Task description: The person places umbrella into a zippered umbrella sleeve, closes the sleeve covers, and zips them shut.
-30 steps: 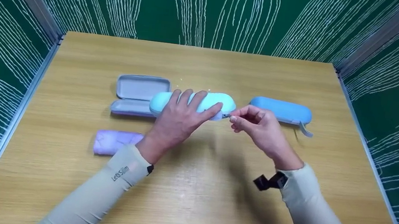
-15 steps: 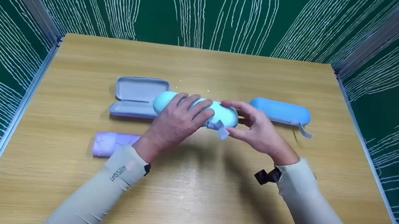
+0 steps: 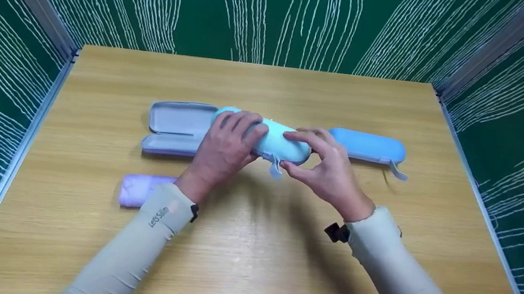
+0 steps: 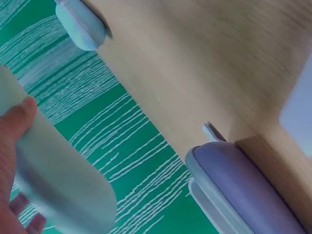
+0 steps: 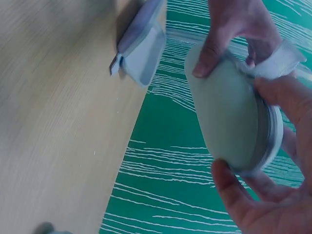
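Observation:
Both hands hold a turquoise hard-shell zip case (image 3: 284,144) above the middle of the table, tilted with its right end lower. My left hand (image 3: 224,150) grips its left part from above, fingers curled over the shell. My right hand (image 3: 326,166) grips its right end, thumb at the near side and fingers over the top. A pale blue strap (image 3: 275,169) hangs from the near edge, beside the right thumb. In the right wrist view the case (image 5: 224,107) shows its zip seam (image 5: 265,131) and appears closed along the visible part. Its underside is hidden in the head view.
An open case (image 3: 181,115) with grey lining lies behind the left hand, its right part covered. A blue case (image 3: 368,145) with a strap lies to the right. A purple folded bundle (image 3: 141,191) is partly behind the left sleeve. Green walls surround the wooden table (image 3: 247,273).
My right hand has let go of the strap end it pinched and now grips the case's right end. The case has turned, its right end now nearer me; its strap hangs loose.

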The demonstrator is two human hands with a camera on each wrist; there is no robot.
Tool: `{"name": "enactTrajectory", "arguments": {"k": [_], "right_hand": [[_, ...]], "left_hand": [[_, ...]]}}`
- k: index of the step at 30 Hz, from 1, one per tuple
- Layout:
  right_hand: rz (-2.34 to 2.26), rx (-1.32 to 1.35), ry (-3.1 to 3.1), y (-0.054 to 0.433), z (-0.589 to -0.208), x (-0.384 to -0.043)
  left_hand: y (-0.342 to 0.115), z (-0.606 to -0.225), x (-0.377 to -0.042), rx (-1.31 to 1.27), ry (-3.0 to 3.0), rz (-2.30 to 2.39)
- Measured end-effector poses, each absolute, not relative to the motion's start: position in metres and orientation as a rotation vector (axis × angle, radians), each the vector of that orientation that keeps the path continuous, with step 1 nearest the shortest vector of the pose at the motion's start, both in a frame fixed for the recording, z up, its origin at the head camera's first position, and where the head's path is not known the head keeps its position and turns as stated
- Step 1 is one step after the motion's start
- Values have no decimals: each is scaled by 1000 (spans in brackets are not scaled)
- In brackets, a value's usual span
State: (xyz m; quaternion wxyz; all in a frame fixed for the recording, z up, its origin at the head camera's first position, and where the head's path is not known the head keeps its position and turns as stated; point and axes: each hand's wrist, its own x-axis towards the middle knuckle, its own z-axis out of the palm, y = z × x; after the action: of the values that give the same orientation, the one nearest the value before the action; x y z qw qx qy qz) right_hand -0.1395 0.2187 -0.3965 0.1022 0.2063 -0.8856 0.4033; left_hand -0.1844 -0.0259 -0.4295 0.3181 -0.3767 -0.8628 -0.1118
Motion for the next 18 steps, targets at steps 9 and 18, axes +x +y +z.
{"name": "enactTrajectory", "arguments": {"k": [9, 18], "right_hand": [[763, 566, -2555, 224, -442, -163], [819, 451, -2709, 234, -460, -179]], "left_hand": [[-37, -422, -194, -816, -2359, -327], [-57, -414, -193, -682, -2628, -377]]}}
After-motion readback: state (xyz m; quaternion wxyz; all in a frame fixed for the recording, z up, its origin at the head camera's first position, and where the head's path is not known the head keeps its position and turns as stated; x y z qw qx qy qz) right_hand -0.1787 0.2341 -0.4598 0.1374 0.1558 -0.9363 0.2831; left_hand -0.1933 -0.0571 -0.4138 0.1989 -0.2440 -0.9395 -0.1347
